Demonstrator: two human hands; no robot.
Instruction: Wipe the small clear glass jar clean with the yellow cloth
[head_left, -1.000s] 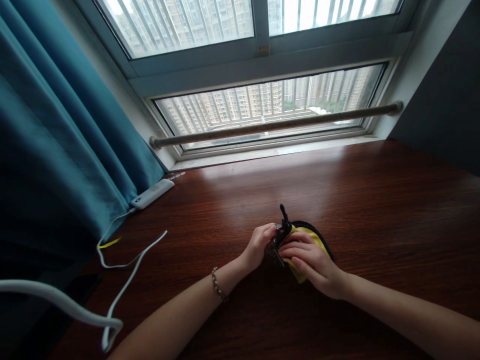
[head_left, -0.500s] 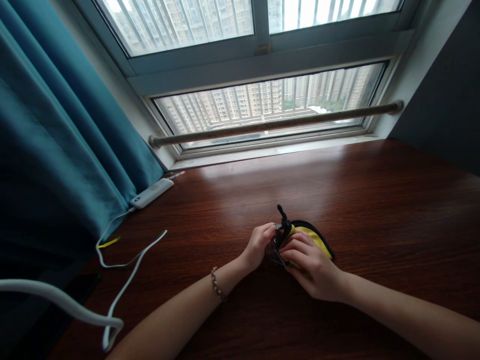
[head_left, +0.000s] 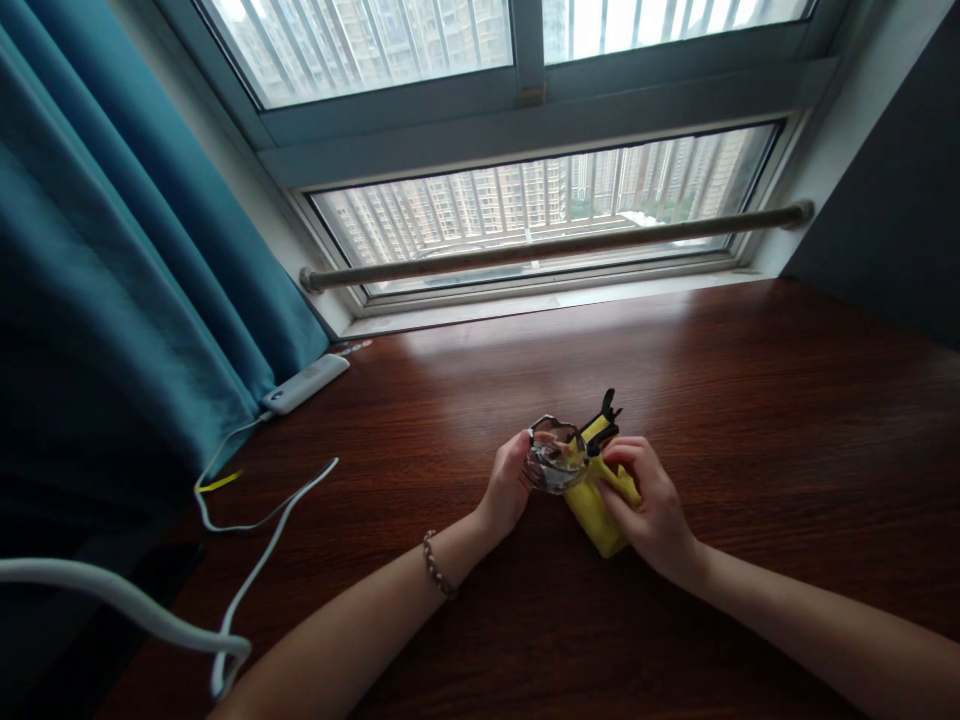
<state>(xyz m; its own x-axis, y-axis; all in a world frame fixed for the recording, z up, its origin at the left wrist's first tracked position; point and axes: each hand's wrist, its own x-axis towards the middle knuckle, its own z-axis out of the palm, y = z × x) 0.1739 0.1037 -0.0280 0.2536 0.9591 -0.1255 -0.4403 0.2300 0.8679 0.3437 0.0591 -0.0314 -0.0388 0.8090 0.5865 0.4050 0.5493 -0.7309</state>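
Curtain: a teal fabric curtain (head_left: 112, 270) hung at the far left, beside the window.
Charger: a flat white power pack (head_left: 305, 384) lay at the curtain's foot, its white cable (head_left: 247, 520) trailing over the dark wooden worktop (head_left: 750, 400) toward the near edge.
Left hand: the left hand (head_left: 508, 482), a beaded bracelet (head_left: 433, 566) on its wrist, was closed on the rim of a pair of clear-lensed glasses with black arms (head_left: 556, 456), holding them off the worktop.
Glasses: a second ago they lay low under both hands; now they were tipped up, one lens facing the camera and the black arm ends pointing away toward the window.
Cloth: a yellow cleaning cloth with a dark edge (head_left: 594, 510), earlier spread flat, was now bunched just right of the lens and touching the frame.
Right hand: the right hand (head_left: 651, 500) was clamped on the cloth, fingers folded over it.
Meaning: judging by the shift, the wiping had moved to another part of the glasses.
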